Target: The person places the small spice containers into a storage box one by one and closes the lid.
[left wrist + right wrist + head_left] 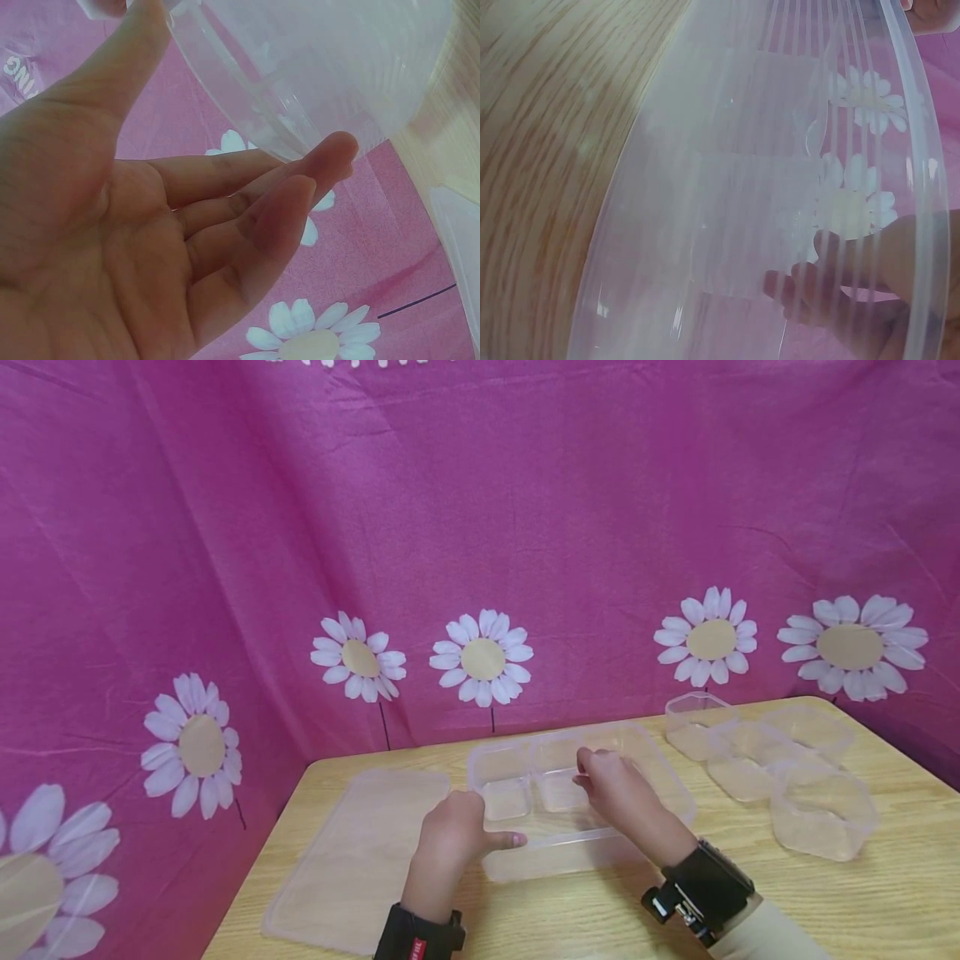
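Black wristbands (708, 893), one on each arm, and a pale sleeve (768, 935) on the right arm frame two bare hands at work over a large clear plastic box (562, 856) near the middle of a wooden table (892, 893). The left hand (450, 835) holds the large box at its near left corner, thumb stretched along the rim and the other fingers slightly bent against the side. The right hand (626, 789) reaches inside, its fingers curled close together beside the second small box (557, 787); whether they pinch its rim cannot be told. Two small clear boxes can be counted inside the large box, the first small box (506, 797) standing at the left end and the second just beside it; the right hand covers part of the space beyond. Four more small boxes (823, 814) cluster to the right. One flat, clear lid (348, 868) lies at left. Behind hangs a magenta cloth (570, 527) printed with six large white daisies (482, 658).
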Motion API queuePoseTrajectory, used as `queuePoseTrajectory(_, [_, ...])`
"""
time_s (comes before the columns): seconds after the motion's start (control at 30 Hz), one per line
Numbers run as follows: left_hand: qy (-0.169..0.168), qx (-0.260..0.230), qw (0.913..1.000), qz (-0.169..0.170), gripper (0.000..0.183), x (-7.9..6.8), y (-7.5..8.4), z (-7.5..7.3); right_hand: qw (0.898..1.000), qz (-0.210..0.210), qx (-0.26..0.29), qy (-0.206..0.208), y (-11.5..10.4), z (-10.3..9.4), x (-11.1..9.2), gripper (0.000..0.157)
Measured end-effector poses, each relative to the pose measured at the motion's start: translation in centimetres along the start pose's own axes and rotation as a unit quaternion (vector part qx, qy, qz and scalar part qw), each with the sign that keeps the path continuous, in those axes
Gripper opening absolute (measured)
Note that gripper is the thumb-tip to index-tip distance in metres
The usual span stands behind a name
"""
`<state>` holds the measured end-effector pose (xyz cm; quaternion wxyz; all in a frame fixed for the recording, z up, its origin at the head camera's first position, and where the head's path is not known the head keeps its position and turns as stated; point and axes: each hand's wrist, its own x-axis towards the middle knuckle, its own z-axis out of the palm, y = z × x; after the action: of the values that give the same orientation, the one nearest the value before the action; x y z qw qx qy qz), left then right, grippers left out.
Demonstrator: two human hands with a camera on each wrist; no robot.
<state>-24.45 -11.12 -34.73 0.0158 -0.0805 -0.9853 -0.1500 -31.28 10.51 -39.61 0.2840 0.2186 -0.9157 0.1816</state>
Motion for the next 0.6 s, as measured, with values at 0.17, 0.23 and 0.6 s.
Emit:
queuePoseTrajectory(0.17, [-0.002, -0.001, 1.0000, -0.001, 0.055, 0.05, -0.04, 0.04, 1.000, 0.004, -0.004, -0.007, 0.02, 0.09, -0.04, 0.020])
queuePoseTrajectory(0.23, [-0.002, 0.000, 1.0000, -0.001, 0.055, 0.06, -0.04, 0.03, 1.000, 0.005, -0.005, -0.009, 0.07, 0.13, -0.05, 0.020])
queuePoseTrajectory(0.6, [-0.001, -0.001, 1.0000, -0.001, 0.054, 0.00, 0.10, -0.08, 0.999, 0.012, -0.012, -0.027, 0.19, 0.07, -0.11, 0.015])
